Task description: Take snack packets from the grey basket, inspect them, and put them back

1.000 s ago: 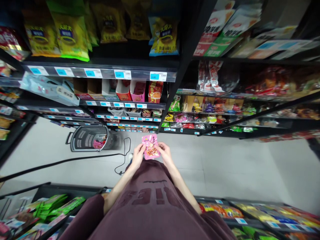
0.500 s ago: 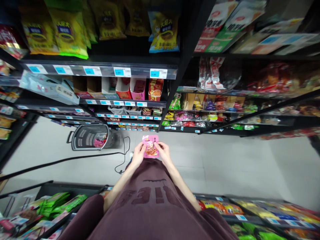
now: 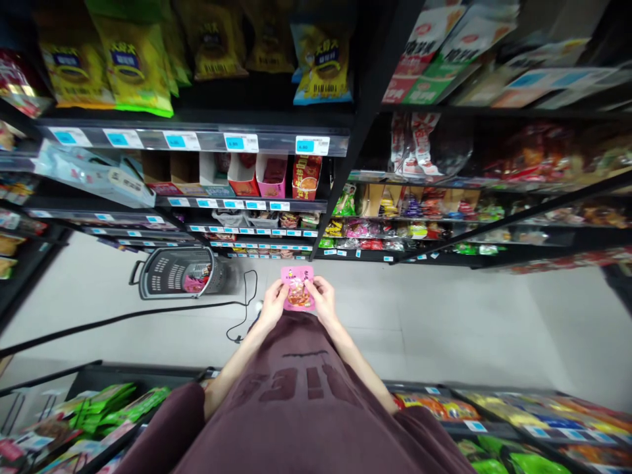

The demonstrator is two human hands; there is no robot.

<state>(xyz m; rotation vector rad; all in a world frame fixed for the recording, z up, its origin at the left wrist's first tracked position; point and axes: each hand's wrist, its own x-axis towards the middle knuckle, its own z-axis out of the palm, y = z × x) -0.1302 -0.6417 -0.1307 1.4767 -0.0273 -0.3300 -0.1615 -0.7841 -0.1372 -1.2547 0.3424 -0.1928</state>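
A pink snack packet (image 3: 298, 289) with a food picture on its front is held flat before my body, its face turned up. My left hand (image 3: 273, 303) pinches its left edge, thumb on top. On the opposite edge my right hand (image 3: 323, 299) grips it the same way, thumb over the printed front. The fingers beneath the packet are hidden. To the left on the floor lies a grey shopping basket (image 3: 162, 273), with a few packets (image 3: 196, 280) inside, one of them pink.
Dark shelves (image 3: 197, 138) of snacks rise ahead, with open boxes (image 3: 271, 176) on a middle tier and yellow bags (image 3: 133, 72) higher up. More shelving with green packets (image 3: 103, 408) stands behind me. A black cable (image 3: 172, 309) crosses the pale floor (image 3: 444, 316).
The view has shifted very slightly. Both hands keep the same hold on the pink packet, which stays in nearly the same place.
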